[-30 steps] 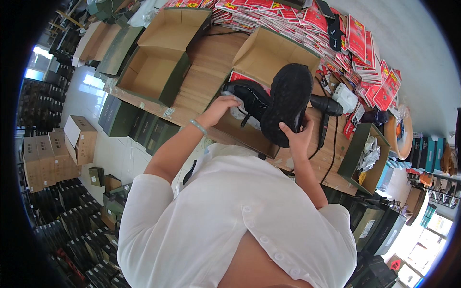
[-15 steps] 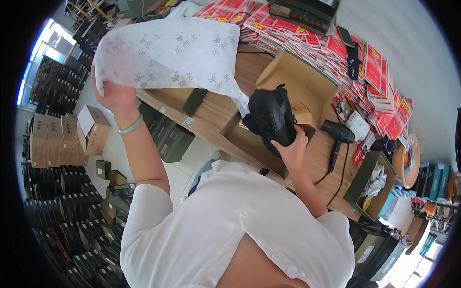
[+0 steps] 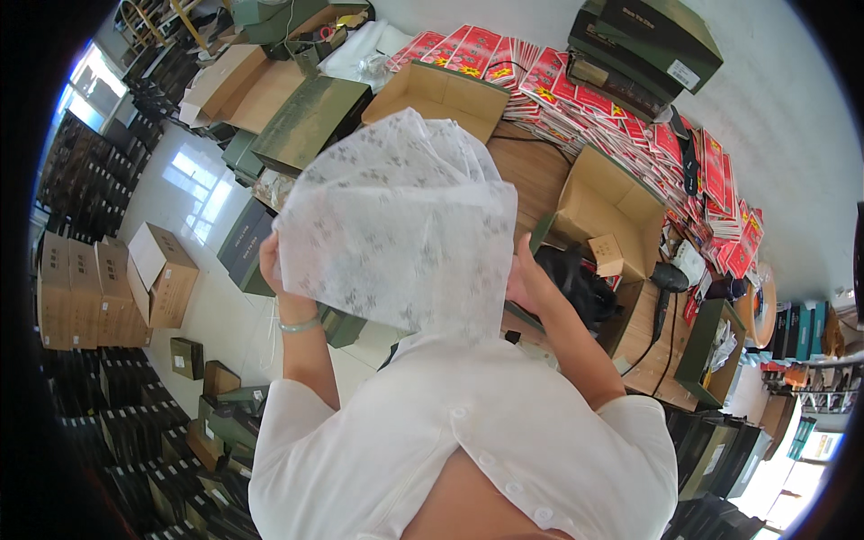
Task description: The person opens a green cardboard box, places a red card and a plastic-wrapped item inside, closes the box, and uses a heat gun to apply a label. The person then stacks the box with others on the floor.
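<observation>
A thin white printed sheet of wrapping paper hangs spread between my hands, its upper part bunched in loose folds. My left hand grips its left edge, fingers partly hidden behind it; a pale bangle circles that wrist. My right hand is closed at the sheet's right edge, its fingertips partly covered. Just right of that hand, a black shoe lies inside an open shoebox with a brown lining. A small brown carton piece sits in the box beside the shoe.
Red printed packets are heaped along the wall, with dark green shoeboxes stacked on them. A black hair dryer and its cord lie right of the box. Another open box stands beyond the sheet. Brown cartons stand on the floor at left.
My right hand has let go of the black shoe, which now lies in the box, and has moved to the sheet. The sheet came down and toward me, now held on both sides.
</observation>
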The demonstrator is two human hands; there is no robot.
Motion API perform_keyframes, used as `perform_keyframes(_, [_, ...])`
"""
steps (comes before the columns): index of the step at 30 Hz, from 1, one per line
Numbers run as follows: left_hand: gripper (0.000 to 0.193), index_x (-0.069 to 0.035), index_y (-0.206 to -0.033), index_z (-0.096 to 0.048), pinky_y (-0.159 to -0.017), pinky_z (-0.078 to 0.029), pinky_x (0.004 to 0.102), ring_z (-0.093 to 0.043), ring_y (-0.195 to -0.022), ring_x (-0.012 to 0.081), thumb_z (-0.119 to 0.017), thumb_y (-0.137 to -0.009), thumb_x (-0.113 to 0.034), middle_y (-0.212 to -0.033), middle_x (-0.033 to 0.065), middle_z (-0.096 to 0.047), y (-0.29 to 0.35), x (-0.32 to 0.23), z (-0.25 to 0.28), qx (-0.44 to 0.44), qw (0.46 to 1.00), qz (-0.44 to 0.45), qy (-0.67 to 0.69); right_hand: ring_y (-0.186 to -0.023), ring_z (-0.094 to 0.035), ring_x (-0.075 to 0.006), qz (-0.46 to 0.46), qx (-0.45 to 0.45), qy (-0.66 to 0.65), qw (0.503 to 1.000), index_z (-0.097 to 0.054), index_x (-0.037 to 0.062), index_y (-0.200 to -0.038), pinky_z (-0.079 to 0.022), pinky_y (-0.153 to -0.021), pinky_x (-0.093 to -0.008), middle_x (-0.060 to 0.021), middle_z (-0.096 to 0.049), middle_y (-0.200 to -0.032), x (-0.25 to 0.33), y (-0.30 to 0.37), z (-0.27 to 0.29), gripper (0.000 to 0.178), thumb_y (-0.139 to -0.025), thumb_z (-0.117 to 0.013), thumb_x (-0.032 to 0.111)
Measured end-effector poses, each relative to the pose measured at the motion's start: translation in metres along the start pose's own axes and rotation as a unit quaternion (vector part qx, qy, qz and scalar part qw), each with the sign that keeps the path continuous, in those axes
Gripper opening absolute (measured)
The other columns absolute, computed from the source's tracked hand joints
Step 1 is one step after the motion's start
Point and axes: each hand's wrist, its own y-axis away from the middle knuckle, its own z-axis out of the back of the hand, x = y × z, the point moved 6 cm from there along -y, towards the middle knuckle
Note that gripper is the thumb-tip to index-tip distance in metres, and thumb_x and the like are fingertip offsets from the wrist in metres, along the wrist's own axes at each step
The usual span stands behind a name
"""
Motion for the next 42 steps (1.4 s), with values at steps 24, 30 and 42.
perform_keyframes(24, [0.025, -0.002, -0.095, -0.057, -0.072, -0.048, 0.0352, -0.062, -0.086, 0.0211, -0.054, -0.097, -0.026, -0.090, 0.0099, -0.064, -0.221, -0.053, 0.133, -0.179, 0.733, -0.016, -0.656, -0.083, -0.064, -0.0457, 0.645, -0.361, 0.413, 0.532, -0.061, -0.0045, -0.103, -0.051, -0.068, -0.0455, -0.0261, -0.066, -0.092, 0.337, -0.152, -0.180, 0.035, -0.095, -0.050, 0.028])
perform_keyframes(30, [0.029, 0.002, -0.098, -0.059, -0.063, -0.047, 0.0421, -0.062, -0.071, 0.0277, -0.055, -0.095, -0.026, -0.076, 0.0150, -0.062, -0.219, 0.009, 0.172, -0.188, 0.646, 0.123, -0.730, -0.099, -0.063, -0.0411, 0.325, -0.427, 0.471, 0.700, -0.063, -0.0091, -0.104, -0.049, -0.085, -0.0450, -0.0314, -0.064, -0.102, 0.294, -0.315, -0.016, 0.035, -0.092, -0.051, 0.022])
perform_keyframes(42, [0.019, -0.013, -0.098, -0.055, -0.037, -0.023, 0.0176, -0.028, -0.043, 0.0019, -0.051, -0.100, -0.031, -0.070, -0.0050, -0.050, -0.216, 0.049, 0.086, -0.115, 0.899, 0.326, -0.269, -0.123, -0.044, -0.0211, 0.228, -0.123, -0.006, 0.966, -0.037, 0.0032, -0.140, -0.029, -0.105, -0.0363, -0.0092, -0.050, -0.134, 0.148, -0.292, -0.018, 0.073, -0.095, -0.042, 0.061])
